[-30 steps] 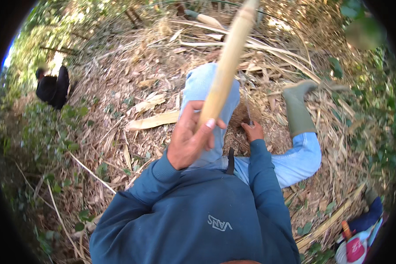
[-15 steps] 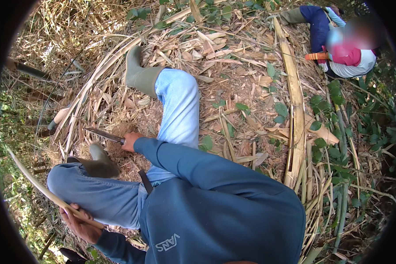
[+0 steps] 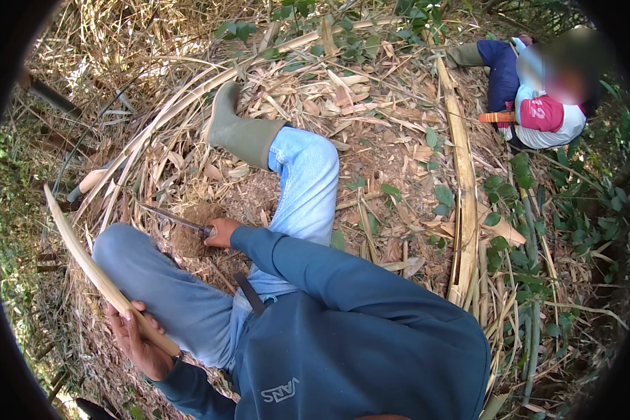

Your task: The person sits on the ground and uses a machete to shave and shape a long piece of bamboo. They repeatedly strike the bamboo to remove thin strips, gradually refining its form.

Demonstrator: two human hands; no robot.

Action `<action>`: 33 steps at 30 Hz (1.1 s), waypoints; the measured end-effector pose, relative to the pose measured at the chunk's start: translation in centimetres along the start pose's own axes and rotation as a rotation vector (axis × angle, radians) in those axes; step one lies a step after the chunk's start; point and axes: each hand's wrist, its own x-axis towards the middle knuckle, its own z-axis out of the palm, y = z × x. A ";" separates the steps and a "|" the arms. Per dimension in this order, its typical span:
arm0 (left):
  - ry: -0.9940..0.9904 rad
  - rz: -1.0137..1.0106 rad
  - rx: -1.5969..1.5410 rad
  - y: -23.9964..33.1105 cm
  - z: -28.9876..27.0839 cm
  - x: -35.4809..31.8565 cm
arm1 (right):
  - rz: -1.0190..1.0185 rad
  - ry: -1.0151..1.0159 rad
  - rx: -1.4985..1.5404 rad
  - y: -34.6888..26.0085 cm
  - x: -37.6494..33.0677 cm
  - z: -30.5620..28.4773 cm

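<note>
The left hand (image 3: 138, 339) is closed around 1 split bamboo strip (image 3: 94, 269) held out beside the knee, while the right hand (image 3: 220, 231) grips a knife (image 3: 171, 218) over disturbed soil (image 3: 189, 241), digging seemingly unfinished.

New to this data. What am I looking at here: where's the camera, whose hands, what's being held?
There is no machine here: a person works with bare hands. The single picture comes from a wide fisheye camera on that person's head, looking down, so the rim is dark and straight edges bend. The blue sleeves and jeans belong to the wearer, who sits on ground covered in dry leaves and bamboo husks. The left hand grips a long pale bamboo strip. The right hand holds a knife whose blade points at a small patch of dug soil. A green rubber boot is on the outstretched leg. Another person sits at the top right.
</note>
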 end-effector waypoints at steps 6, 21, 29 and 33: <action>-0.073 -0.128 -0.043 -2.4 1.6 0.1 | 0.026 -0.005 0.029 0.2 -0.6 -0.5; -0.371 -0.454 -0.211 -6.7 0.4 6.9 | -0.081 0.420 -0.014 -13.0 -9.8 -8.7; -0.464 -0.488 -0.192 -7.8 2.0 6.6 | -0.266 0.346 -0.389 -14.2 -15.0 -8.7; -0.463 -0.480 -0.115 -8.1 2.1 7.1 | -0.179 0.327 -0.480 -13.6 -13.4 -8.7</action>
